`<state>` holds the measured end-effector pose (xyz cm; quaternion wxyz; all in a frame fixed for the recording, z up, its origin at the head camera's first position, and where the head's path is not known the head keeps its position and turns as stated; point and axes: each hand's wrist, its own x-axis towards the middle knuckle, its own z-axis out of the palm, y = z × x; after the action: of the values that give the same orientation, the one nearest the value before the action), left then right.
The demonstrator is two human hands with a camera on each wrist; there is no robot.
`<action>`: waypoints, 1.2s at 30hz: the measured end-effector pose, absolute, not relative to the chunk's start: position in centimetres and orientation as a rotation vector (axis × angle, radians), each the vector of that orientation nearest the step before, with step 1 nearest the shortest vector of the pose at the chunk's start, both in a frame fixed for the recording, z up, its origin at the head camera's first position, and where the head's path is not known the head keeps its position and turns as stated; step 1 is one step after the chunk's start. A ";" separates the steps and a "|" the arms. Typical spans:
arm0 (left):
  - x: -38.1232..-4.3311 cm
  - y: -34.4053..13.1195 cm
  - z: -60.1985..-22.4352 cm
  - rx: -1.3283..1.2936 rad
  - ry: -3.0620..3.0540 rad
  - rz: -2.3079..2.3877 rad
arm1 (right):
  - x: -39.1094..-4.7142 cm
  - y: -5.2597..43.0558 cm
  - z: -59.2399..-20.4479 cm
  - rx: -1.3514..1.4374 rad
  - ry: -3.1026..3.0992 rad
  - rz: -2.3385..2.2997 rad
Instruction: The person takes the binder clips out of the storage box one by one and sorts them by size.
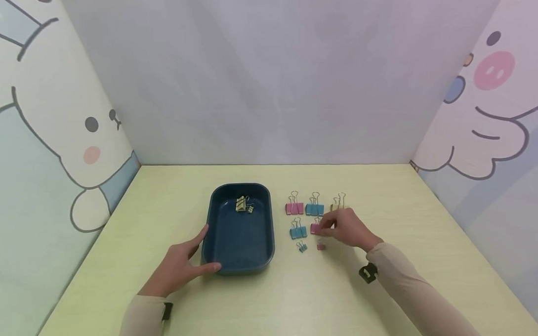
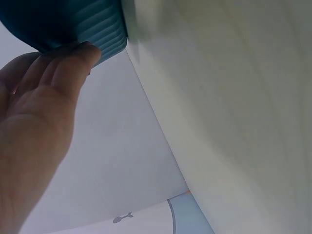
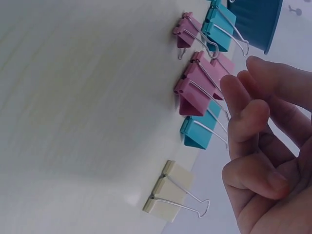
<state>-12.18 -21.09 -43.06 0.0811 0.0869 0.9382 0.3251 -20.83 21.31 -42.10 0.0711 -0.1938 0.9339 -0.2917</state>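
My left hand [image 1: 179, 265] rests against the near left corner of a dark blue tray [image 1: 239, 269], thumb at the near rim and fingers along the left side wall. Inside the tray lie a gold-yellow binder clip [image 1: 241, 204] and a smaller one [image 1: 250, 208]. My right hand [image 1: 345, 228] hovers low over the clips, fingers bent. Its fingertips are close to the wire handles of a medium pink binder clip [image 3: 195, 85], with nothing between thumb and forefinger. Nearer me is a small pink binder clip [image 1: 320, 247]. The right hand partly hides a cream-yellow binder clip [image 3: 168, 190].
Right of the tray stand a large pink clip [image 1: 294, 208] and a large blue clip [image 1: 314, 209] in the back row. A medium blue clip [image 1: 298, 232] and a small blue clip [image 1: 302, 247] are nearer. A pale wall [image 1: 270, 89] closes the table's back.
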 end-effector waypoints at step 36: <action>-12.2 -21.0 -43.2 0.257 2.799 0.990 | -23.1 15.0 -39.1 -0.703 2.796 -0.973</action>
<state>-12.20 -21.05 -43.22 0.0808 0.0859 0.9362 0.3311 -23.06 15.01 -39.07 0.0493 -0.2309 0.9178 -0.3192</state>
